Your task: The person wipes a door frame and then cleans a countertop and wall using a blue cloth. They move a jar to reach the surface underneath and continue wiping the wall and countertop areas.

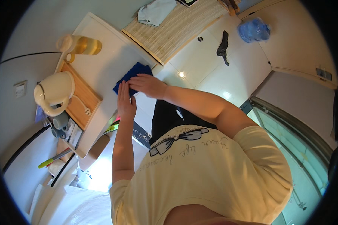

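Observation:
A folded dark blue cloth [133, 73] lies at the near edge of a white tabletop [112, 42]. My right hand [148, 85] rests palm down across it, fingers stretched to the left. Beside it, my left hand [126, 102] lays its extended fingers on the cloth's near side, thumb held apart. The fingertips of both hands almost meet. Neither hand visibly pinches the fabric; the part under my palms is hidden.
Left on the table are a jug of yellowish liquid [87, 45], a cream electric kettle [55, 90], a wooden tray [83, 98] and grey mugs [60, 121]. A slatted wooden surface [171, 33] adjoins. A dark sock-like item [223, 47] and blue water bottle [253, 30] lie beyond.

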Action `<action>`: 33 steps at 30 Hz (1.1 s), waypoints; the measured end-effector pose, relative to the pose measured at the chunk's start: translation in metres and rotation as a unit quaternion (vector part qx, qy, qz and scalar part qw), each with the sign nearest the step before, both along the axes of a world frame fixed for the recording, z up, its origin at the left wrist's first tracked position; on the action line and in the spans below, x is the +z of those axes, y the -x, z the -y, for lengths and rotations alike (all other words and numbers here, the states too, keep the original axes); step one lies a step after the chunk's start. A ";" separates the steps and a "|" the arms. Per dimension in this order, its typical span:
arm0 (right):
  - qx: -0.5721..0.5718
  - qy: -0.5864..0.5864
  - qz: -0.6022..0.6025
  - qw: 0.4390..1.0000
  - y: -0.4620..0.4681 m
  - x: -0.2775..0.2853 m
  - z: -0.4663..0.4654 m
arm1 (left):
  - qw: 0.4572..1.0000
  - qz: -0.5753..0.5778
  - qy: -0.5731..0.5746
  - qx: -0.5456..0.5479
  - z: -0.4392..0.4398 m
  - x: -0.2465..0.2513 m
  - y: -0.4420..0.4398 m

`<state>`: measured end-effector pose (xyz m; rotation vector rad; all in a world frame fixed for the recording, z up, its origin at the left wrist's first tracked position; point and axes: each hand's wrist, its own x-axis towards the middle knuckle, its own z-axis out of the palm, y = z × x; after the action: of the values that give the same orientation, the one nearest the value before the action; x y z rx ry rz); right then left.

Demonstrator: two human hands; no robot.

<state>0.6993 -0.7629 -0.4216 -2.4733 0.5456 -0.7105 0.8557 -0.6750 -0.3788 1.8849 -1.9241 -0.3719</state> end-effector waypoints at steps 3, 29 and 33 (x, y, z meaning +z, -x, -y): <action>0.025 0.009 0.019 0.999 0.002 0.003 0.011 | 0.999 -0.003 0.001 0.052 0.004 0.003 0.010; 0.173 -0.048 -0.307 0.935 0.233 -0.282 0.313 | 0.963 -0.052 -0.134 0.228 0.262 -0.329 0.298; 0.205 -0.004 -0.225 0.953 0.175 -0.303 0.320 | 0.943 -0.037 -0.069 0.324 0.264 -0.347 0.264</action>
<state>0.5247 -1.0828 -0.7245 -2.6237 0.1698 0.0223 0.5920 -0.9393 -0.7256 2.4145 -1.1505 -0.3614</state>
